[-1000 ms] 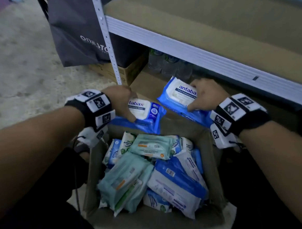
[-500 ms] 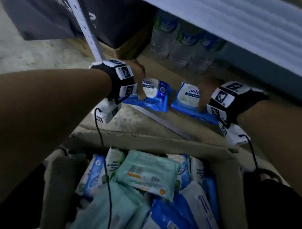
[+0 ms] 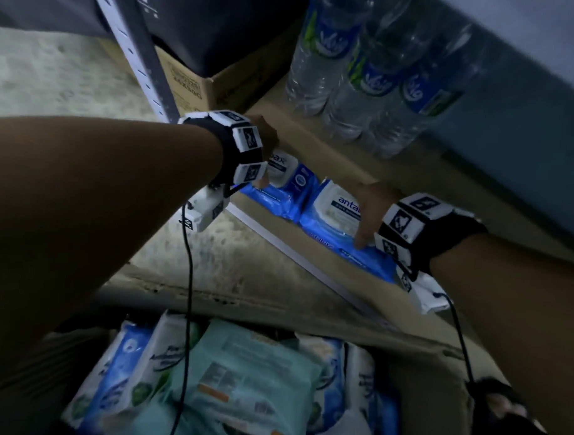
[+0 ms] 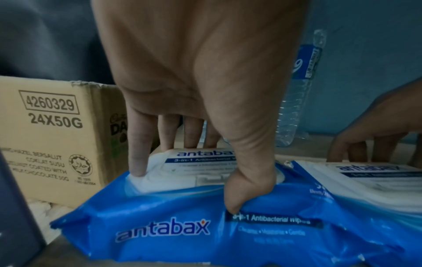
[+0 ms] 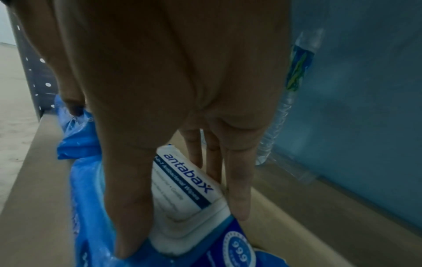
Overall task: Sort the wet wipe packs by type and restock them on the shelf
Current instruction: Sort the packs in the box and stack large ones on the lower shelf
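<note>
Two blue antabax wipe packs lie side by side on the low shelf board (image 3: 391, 181). My left hand (image 3: 268, 143) grips the left pack (image 3: 290, 178). In the left wrist view its thumb digs into the near side of that pack (image 4: 160, 231) and its fingers (image 4: 137, 162) reach over the white lid. My right hand (image 3: 368, 214) holds the right pack (image 3: 331, 215). The right wrist view shows its thumb (image 5: 130, 216) on the near edge of this pack (image 5: 187, 189) and its fingers behind the far edge.
A cardboard box (image 3: 217, 304) on the floor below me holds several blue, white and green wipe packs. Water bottles (image 3: 365, 84) stand at the back of the shelf. A carton (image 3: 190, 87) and the shelf upright (image 3: 137, 60) are at the left.
Both hands have carried their blue packs from above the box forward and down onto the low shelf. My head has dropped lower and closer to the shelf.
</note>
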Demonstrator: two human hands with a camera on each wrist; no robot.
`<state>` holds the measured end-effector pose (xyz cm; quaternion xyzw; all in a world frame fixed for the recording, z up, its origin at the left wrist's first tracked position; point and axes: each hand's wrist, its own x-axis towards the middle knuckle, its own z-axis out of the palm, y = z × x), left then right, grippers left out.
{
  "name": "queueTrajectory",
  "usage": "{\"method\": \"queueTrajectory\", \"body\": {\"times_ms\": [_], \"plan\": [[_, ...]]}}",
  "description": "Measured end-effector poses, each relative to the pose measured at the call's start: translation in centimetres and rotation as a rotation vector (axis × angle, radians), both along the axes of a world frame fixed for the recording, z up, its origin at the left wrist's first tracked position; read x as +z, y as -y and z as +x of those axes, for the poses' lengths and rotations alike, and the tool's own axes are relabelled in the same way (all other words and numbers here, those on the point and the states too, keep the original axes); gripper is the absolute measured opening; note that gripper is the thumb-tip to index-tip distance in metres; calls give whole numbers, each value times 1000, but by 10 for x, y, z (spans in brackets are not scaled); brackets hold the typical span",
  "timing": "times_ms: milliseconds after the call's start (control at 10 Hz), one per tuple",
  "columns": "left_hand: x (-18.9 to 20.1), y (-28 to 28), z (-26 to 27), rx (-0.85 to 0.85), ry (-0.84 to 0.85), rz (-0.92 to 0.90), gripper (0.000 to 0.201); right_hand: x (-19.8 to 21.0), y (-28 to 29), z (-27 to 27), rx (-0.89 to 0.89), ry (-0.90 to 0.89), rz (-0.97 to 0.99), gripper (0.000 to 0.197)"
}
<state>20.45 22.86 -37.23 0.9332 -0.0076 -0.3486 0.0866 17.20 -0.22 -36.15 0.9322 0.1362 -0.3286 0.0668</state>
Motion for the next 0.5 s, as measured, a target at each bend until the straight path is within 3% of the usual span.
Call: {"method": "queueTrajectory", "body": {"times_ms": [100, 300, 400, 500], "plan": [[-16, -1, 5, -138, 121, 98, 85, -7, 4, -1, -32, 32, 99, 39], [7, -5, -9, -160, 161, 240, 84, 3, -5, 3, -5, 0, 16, 71], [17, -10, -19, -178, 233, 233, 67, 19, -3, 0, 42, 73, 110, 48], [14, -10, -28, -290, 202, 223, 47, 24, -6, -7, 88, 19, 90, 36]]}}
